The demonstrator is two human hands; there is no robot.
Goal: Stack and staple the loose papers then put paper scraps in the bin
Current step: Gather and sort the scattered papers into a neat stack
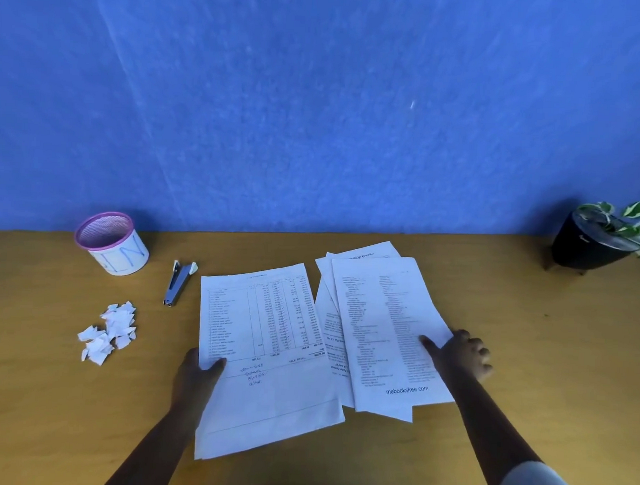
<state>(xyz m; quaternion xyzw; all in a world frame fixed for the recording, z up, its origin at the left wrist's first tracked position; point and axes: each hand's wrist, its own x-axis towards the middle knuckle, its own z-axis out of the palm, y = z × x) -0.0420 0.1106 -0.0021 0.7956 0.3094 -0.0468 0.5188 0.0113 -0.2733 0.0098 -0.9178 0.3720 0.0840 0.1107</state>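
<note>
A printed table sheet (267, 353) lies at the middle of the wooden desk (525, 340). My left hand (198, 372) pinches its left edge, thumb on top. To the right, a loose pile of printed sheets (381, 328) fans out, partly overlapping. My right hand (459, 356) grips the right edge of the pile's top sheet, thumb on the paper. A silver stapler (179, 282) lies left of the table sheet. White paper scraps (110, 331) are heaped further left. A small white mesh bin with a pink rim (111, 242) stands behind them.
A black pot with a green and white plant (598, 237) stands at the desk's far right corner. A blue wall (315, 115) rises directly behind the desk.
</note>
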